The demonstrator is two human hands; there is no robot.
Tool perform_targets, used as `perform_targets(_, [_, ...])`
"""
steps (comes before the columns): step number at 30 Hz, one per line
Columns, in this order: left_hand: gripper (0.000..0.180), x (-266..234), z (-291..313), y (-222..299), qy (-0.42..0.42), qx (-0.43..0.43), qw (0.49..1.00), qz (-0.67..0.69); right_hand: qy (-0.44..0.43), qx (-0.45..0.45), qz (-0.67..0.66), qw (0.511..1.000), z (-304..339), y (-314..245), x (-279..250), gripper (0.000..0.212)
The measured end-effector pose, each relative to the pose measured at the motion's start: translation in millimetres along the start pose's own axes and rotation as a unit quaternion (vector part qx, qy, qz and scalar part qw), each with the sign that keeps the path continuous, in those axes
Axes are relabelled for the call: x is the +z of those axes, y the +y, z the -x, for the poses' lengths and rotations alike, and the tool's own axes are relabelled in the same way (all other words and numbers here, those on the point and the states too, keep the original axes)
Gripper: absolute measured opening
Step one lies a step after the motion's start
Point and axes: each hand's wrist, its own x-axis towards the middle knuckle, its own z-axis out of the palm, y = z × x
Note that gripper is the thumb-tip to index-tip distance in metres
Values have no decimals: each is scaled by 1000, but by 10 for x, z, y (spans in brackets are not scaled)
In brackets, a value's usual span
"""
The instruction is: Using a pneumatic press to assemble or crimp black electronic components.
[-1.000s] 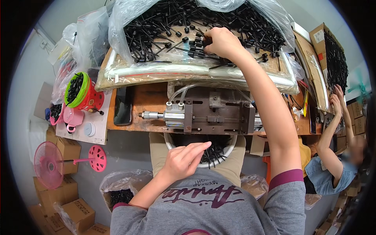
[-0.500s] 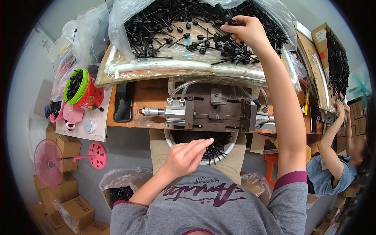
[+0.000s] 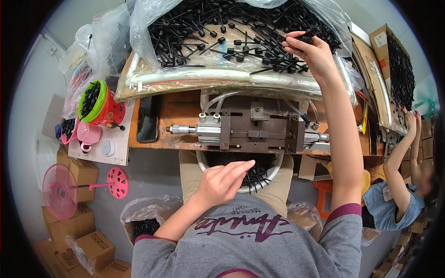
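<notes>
My right hand (image 3: pixel 311 52) is over the right side of a heap of black plastic parts (image 3: pixel 185 39), each with a thick head and a thin stem. Its thumb and fingers pinch one dark part (image 3: pixel 309 35), partly lost against the heap. My left hand (image 3: pixel 223 181) hovers above the white-rimmed basket (image 3: pixel 279 162) in my lap, fingers stretched out and nothing visible in them; its thumb is hidden. More black stems (image 3: pixel 257 178) stick up in that basket. Between the hands sits a metal clamping fixture (image 3: pixel 256 134) with air cylinders and clear hoses.
A black phone (image 3: pixel 147 119) lies left of the fixture. Beyond it stand a red and green bucket (image 3: pixel 110 109) of black parts and a pink cup (image 3: pixel 89 133). A pink fan (image 3: pixel 60 191) and cartons (image 3: pixel 92 250) are lower left. Another person (image 3: pixel 394 199) works at the right.
My right hand has shifted right and slightly toward me across the heap, its fingers turning to point left. My left hand stays nearly in place. The other person's hands have moved slightly.
</notes>
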Motion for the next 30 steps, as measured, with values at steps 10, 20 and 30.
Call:
perform_targets(10, [42, -229, -555, 20, 80, -260, 873, 404, -61, -82, 50, 993, 1346, -179, 335, 15])
perform_targets(20, [33, -142, -616, -7, 22, -385, 726, 569, -90, -258, 226, 935, 1950, 109, 321, 20])
perform_targets(30, [35, -116, -491, 178, -7, -346, 845, 407, 36, -122, 79, 989, 1987, 373, 235, 18])
